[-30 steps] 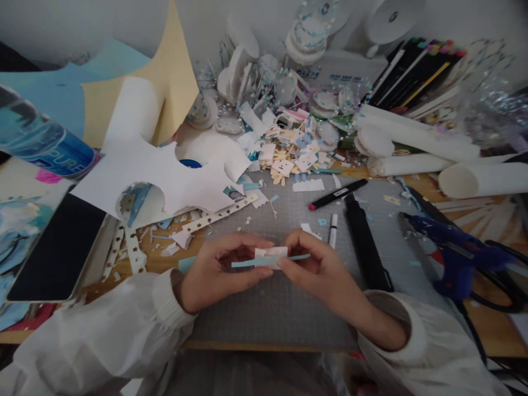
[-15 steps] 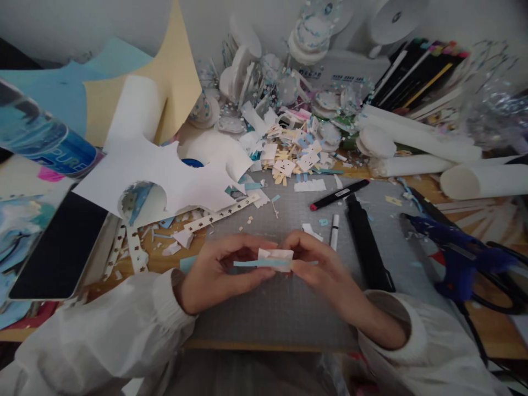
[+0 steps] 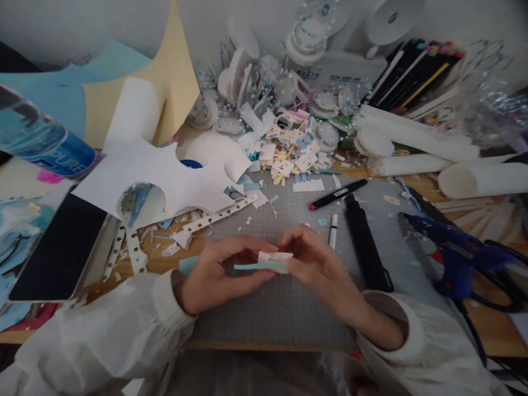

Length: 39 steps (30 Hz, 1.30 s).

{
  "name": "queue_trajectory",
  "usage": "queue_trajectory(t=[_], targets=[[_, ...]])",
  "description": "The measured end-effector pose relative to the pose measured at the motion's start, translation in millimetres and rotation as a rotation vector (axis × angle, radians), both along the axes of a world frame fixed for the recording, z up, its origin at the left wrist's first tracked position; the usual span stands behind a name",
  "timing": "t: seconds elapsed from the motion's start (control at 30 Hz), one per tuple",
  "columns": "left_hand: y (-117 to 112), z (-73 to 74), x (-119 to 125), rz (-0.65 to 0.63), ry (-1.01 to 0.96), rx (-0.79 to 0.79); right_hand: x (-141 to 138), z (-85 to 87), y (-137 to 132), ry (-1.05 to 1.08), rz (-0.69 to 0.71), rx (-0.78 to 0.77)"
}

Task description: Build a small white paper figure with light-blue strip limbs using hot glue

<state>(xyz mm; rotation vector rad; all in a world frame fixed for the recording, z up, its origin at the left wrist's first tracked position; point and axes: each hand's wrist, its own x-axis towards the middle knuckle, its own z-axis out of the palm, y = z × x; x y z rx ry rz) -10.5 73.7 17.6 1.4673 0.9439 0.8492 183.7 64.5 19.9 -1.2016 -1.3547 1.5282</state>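
Note:
A small pale paper piece (image 3: 273, 257) is held low over the grey cutting mat (image 3: 264, 322). A narrow light-blue paper strip (image 3: 247, 267) runs across its near face and sticks out to the left. My left hand (image 3: 218, 269) pinches the left part of the piece, thumb below and fingers behind. At the right end, the thumb and fingertips of my right hand (image 3: 317, 269) close on the same piece and cover the strip's right end. Beyond the hands lies a pile of small paper cutouts (image 3: 284, 159), some with drawn faces.
Right of the hands lie a white marker (image 3: 333, 231), a black pen (image 3: 338, 194), a black cutter-like tool (image 3: 366, 242) and a blue glue gun (image 3: 457, 250). At left are cut white paper (image 3: 193, 184), a phone (image 3: 58, 247) and a water bottle (image 3: 45, 132).
My right fingers have shifted slightly at the paper's right end. The bit of blue strip that showed beyond them is now out of sight. My left hand has barely moved.

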Motion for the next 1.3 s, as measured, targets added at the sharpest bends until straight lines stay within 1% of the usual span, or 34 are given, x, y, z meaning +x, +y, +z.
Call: queue_trajectory(t=[0.07, 0.17, 0.23, 0.3, 0.4, 0.53, 0.67, 0.77, 0.83, 0.9, 1.0, 1.1, 1.2, 1.3], targets=[[1.7, 0.8, -0.2, 0.016, -0.008, -0.008, 4.1, 0.7, 3.5, 0.137, -0.122, 0.002], [4.4, -0.8, -1.4, -0.005, 0.017, -0.003, 9.6, 4.0, 9.6, 0.293, -0.304, 0.046], [5.8, -3.9, -2.6, -0.035, 0.083, 0.039, 12.1, 7.0, 12.8, 0.345, -0.371, 0.087], [7.1, -7.9, -3.7, -0.076, 0.172, 0.109, 13.5, 9.8, 15.0, 0.371, -0.402, 0.117], [9.2, -13.0, -4.8, -0.158, 0.299, 0.245, 14.7, 13.0, 17.3, 0.347, -0.431, 0.165], [12.9, -15.4, -6.6, -0.239, 0.407, 0.405, 17.5, 15.3, 15.2, 0.208, -0.464, 0.257], [15.0, -13.8, -9.9, -0.309, 0.43, 0.5, 23.8, 11.5, -3.5, 0.127, -0.484, 0.313], [15.1, -8.9, -11.9, -0.29, 0.475, 0.564, 28.3, 6.1, -27.0, 0.07, -0.47, 0.319], [13.2, -1.4, -12.6, -0.226, 0.485, 0.624, 28.3, 4.6, -43.2, 0.015, -0.437, 0.316], [7.5, 10.0, -13.3, -0.141, 0.452, 0.685, 24.6, 6.2, -57.6, -0.045, -0.387, 0.305], [-12.2, 29.8, -16.2, -0.036, 0.368, 0.717, 13.2, 12.0, -74.5, -0.063, -0.301, 0.294], [-42.5, 42.4, -21.3, -0.017, 0.326, 0.707, -0.1, 15.5, -86.8, 0.008, -0.217, 0.269], [-71.1, 43.4, -26.4, -0.031, 0.297, 0.703, -10.9, 12.6, -98.0, 0.021, -0.093, 0.199], [-88.2, 38.6, -29.5, -0.052, 0.303, 0.697, -18.2, 5.0, -108.5, -0.032, 0.011, 0.166]])
